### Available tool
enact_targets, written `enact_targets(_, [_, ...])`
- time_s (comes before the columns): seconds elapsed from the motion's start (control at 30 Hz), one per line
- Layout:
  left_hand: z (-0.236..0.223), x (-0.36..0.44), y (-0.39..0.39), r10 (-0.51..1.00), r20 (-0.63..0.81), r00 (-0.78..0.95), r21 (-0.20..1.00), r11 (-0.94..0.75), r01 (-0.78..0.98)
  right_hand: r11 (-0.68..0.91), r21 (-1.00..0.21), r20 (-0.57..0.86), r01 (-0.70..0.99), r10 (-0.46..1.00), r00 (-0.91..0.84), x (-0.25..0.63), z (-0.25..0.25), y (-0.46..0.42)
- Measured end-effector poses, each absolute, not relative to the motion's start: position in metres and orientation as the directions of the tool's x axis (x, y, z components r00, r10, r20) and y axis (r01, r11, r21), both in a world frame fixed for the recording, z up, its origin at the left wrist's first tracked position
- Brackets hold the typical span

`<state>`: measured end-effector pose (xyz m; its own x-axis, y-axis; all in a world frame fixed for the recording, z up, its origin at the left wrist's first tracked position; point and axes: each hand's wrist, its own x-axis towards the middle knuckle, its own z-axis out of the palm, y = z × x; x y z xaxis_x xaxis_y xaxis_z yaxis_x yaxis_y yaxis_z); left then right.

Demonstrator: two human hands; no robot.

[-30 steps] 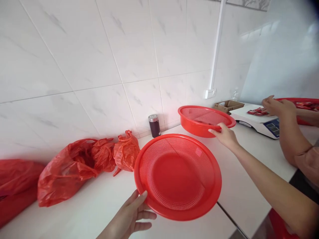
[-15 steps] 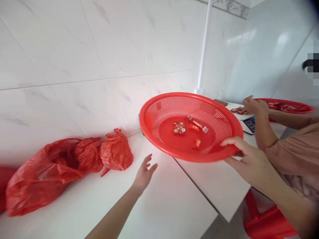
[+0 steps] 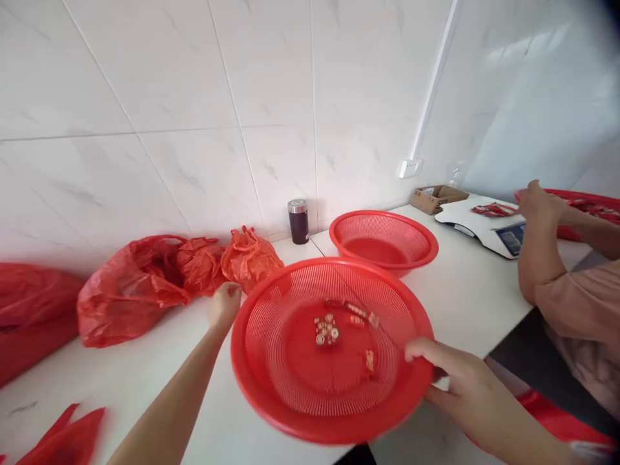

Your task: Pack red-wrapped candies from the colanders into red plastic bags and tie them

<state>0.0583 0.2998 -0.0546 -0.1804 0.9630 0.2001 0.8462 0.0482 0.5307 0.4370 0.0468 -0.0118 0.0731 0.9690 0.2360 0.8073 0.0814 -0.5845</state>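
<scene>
A big red mesh basket [image 3: 295, 400] is in front of me, over the near edge of the white counter [image 3: 465, 290]. A few small wrapped sweets [image 3: 327, 329] lie in its bottom. My right hand [image 3: 460, 384] grips the basket's right rim, thumb on top. My left hand [image 3: 223, 303] holds the basket's far left rim, fingers curled over it, just in front of the red plastic bags [image 3: 159, 278]. A second red mesh basket [image 3: 411, 255] stands behind, with nothing showing inside it.
A dark jar with a metal lid [image 3: 298, 221] stands by the tiled wall. At the right another person's arm [image 3: 537, 239] reaches over a white scale [image 3: 477, 219] with red packets. A small cardboard box [image 3: 438, 197] and another red basket [image 3: 586, 206] lie beyond.
The basket with sweets has come down from mid-air to the near counter edge. My left hand, open in the air before, now holds its left rim. A second basket shows behind.
</scene>
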Motion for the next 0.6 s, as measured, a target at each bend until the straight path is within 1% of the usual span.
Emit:
enact_targets(0.03, [-0.057, 0.057, 0.300, 0.950, 0.230, -0.210, 0.543, 0.054, 0.838, 0.067, -0.569, 0.205, 0.819, 0.977, 0.063, 0.433, -0.016, 0.048])
enact_targets(0.07, [-0.058, 0.058, 0.299, 0.935, 0.268, -0.231, 0.554, 0.047, 0.831, 0.032, -0.550, 0.193, 0.835, 0.977, 0.090, 0.428, -0.021, 0.051])
enact_targets(0.17, [-0.049, 0.065, 0.299, 0.900, 0.373, -0.225, 0.554, -0.022, 0.832, -0.098, -0.521, 0.225, 0.848, 0.942, 0.247, 0.416, -0.035, 0.062])
enact_targets(0.2, [-0.044, 0.069, 0.301, 0.897, 0.390, -0.208, 0.547, -0.044, 0.836, -0.130, -0.533, 0.235, 0.836, 0.926, 0.294, 0.412, -0.038, 0.065])
enact_targets(0.27, [-0.035, 0.074, 0.309, 0.905, 0.387, -0.175, 0.534, -0.065, 0.843, -0.165, -0.599, 0.226, 0.783, 0.904, 0.363, 0.404, -0.043, 0.069])
enact_targets(0.33, [-0.029, 0.077, 0.320, 0.937, 0.319, -0.145, 0.525, -0.047, 0.850, -0.155, -0.703, 0.188, 0.694, 0.901, 0.392, 0.393, -0.046, 0.067])
enact_targets(0.43, [-0.034, 0.074, 0.333, 0.988, 0.127, -0.087, 0.506, 0.011, 0.863, -0.085, -0.854, 0.096, 0.514, 0.944, 0.316, 0.372, -0.050, 0.056])
enact_targets(0.5, [-0.043, 0.071, 0.333, 0.997, 0.044, -0.057, 0.494, 0.028, 0.869, -0.038, -0.887, 0.069, 0.460, 0.974, 0.214, 0.358, -0.053, 0.047])
enact_targets(0.53, [-0.047, 0.070, 0.330, 0.998, 0.044, -0.052, 0.496, 0.023, 0.868, -0.017, -0.887, 0.065, 0.461, 0.985, 0.160, 0.351, -0.055, 0.044])
enact_targets(0.6, [-0.055, 0.069, 0.320, 0.991, 0.112, -0.071, 0.512, 0.004, 0.859, 0.026, -0.875, 0.061, 0.484, 0.996, 0.057, 0.339, -0.058, 0.042])
